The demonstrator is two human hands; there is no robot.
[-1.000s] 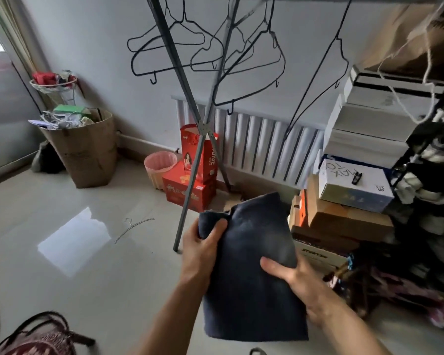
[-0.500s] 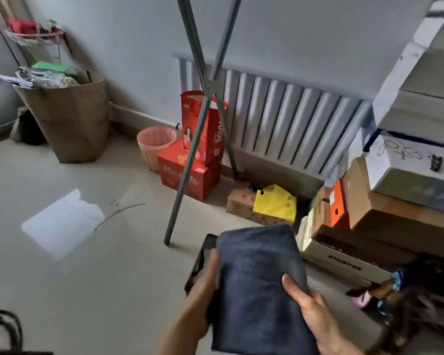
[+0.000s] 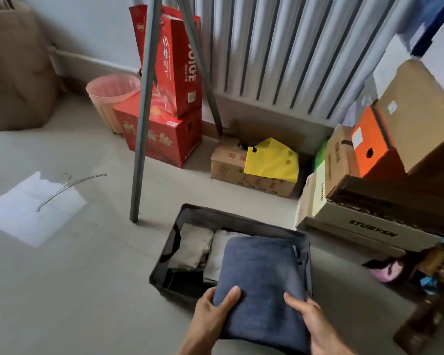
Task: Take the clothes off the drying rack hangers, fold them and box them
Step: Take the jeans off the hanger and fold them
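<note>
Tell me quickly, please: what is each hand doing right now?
Left hand: grips the near left edge of the folded dark blue garment.
Right hand: grips its near right edge.

I saw bare floor [image 3: 69, 272] open to the left of the fabric box [image 3: 231, 219]. The drying rack leg [image 3: 141, 129] stood just beyond its far left corner. Stacked cardboard boxes [image 3: 364, 221] crowded the right side. Inside, pale folded clothes [image 3: 195, 247] filled the far left part; a dark gap [image 3: 182, 280] lay in the near left corner.
</note>
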